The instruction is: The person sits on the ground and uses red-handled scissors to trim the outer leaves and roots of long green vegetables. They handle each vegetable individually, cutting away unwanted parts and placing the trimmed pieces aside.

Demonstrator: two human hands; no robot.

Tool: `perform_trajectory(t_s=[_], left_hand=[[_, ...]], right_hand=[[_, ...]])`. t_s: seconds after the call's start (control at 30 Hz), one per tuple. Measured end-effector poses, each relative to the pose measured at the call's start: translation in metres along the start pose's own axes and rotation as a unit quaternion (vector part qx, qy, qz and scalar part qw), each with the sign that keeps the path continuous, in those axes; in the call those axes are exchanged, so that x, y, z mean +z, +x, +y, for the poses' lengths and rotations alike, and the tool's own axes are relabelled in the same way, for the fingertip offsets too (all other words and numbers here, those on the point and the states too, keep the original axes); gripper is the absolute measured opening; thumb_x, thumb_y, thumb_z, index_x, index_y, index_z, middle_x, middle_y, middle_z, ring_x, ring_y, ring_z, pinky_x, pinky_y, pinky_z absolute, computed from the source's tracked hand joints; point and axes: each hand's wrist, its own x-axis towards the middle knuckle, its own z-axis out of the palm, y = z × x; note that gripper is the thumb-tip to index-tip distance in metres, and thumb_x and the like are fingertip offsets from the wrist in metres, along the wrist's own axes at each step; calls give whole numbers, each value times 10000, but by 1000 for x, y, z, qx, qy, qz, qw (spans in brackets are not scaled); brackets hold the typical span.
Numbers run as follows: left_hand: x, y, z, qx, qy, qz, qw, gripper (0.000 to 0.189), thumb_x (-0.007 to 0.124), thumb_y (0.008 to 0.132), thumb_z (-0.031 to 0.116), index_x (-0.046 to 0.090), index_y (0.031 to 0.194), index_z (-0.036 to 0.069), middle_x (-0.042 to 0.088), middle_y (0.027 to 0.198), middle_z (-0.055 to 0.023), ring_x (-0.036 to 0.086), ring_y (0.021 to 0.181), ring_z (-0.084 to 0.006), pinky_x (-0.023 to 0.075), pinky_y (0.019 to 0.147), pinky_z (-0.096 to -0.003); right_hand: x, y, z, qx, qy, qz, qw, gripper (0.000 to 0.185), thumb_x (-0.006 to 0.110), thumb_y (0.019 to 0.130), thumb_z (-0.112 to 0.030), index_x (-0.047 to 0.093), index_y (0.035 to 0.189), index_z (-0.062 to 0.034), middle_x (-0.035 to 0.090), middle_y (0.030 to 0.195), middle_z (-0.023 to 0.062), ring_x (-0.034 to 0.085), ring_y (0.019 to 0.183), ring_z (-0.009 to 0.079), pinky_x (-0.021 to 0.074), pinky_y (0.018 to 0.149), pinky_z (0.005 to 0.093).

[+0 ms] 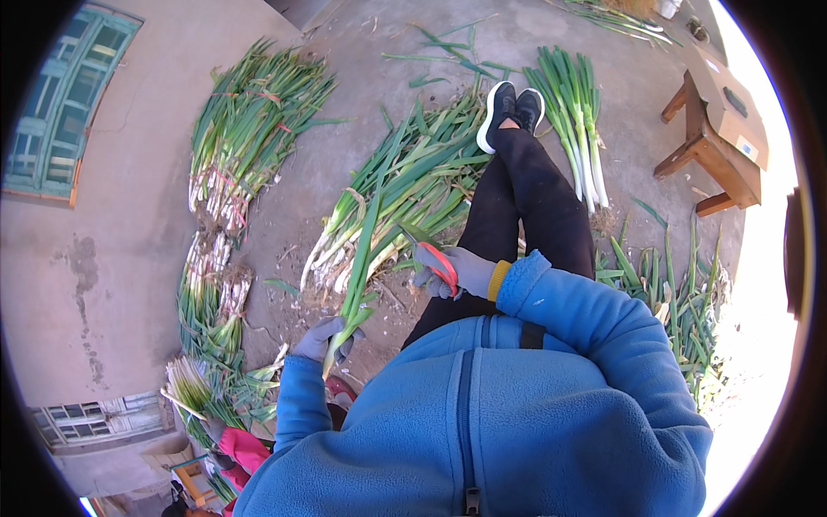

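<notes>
My left hand (326,338), in a grey glove, grips a long green onion (362,278) near its pale lower end. Its leaves reach up and away over a loose pile of green onions (413,168) on the ground before me. Red-handled scissors (442,263) are in my gloved right hand (466,271), above my lap. Their blades point up and left toward the pile, apart from the held stalk. Whether the blades are parted is hard to tell.
Tied green onion bundles (252,123) line the wall at left. Cleaner, white-stemmed stalks (578,123) lie right of my shoes (510,110). Leaf scraps (678,291) cover the ground at right, below a wooden stool (717,148). Another person's pink sleeve (242,449) shows at lower left.
</notes>
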Motion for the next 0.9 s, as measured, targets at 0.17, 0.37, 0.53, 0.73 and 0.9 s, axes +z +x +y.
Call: perform_trajectory(t_s=[0.17, 0.37, 0.53, 0.73, 0.9], left_hand=[[-15, -1, -13, 27, -80, 29, 996, 555, 595, 897, 463, 642, 1029, -74, 610, 619, -133, 495, 409, -168, 398, 394, -279], [-52, 13, -20, 95, -144, -109, 979, 656, 493, 935, 585, 602, 1084, -44, 520, 546, -66, 440, 374, -132, 356, 350, -271], [-65, 33, 17, 243, -163, -226, 929, 510, 616, 925, 460, 577, 1111, -13, 430, 539, 16, 365, 390, -76, 315, 369, -231], [-49, 32, 87, 325, -147, -49, 933, 313, 661, 831, 231, 594, 1033, 1, 455, 570, -13, 407, 437, -120, 357, 409, -277], [-34, 31, 150, 490, -144, 200, 836, 291, 678, 829, 263, 622, 1012, 43, 488, 656, 10, 455, 566, -96, 361, 508, -237]], right_hand=[[1, 0, -2, -20, -27, 11, 999, 661, 634, 862, -610, 681, 1026, 28, 657, 725, 96, 569, 482, 128, 447, 430, 270], [-3, 1, -2, -20, 4, 7, 1000, 521, 669, 897, -484, 682, 1024, 21, 669, 750, 105, 601, 539, 143, 470, 457, 293], [-1, -1, -4, -86, -57, -58, 993, 531, 635, 934, -427, 633, 1149, 58, 659, 767, 104, 634, 623, 158, 528, 569, 273], [3, -1, -6, -85, -80, -18, 993, 340, 718, 865, -229, 645, 1039, 53, 672, 803, 117, 643, 651, 165, 528, 569, 286], [6, -2, -5, -124, -240, 56, 961, 276, 768, 797, -134, 634, 955, 47, 672, 795, 113, 627, 619, 143, 507, 543, 269]])
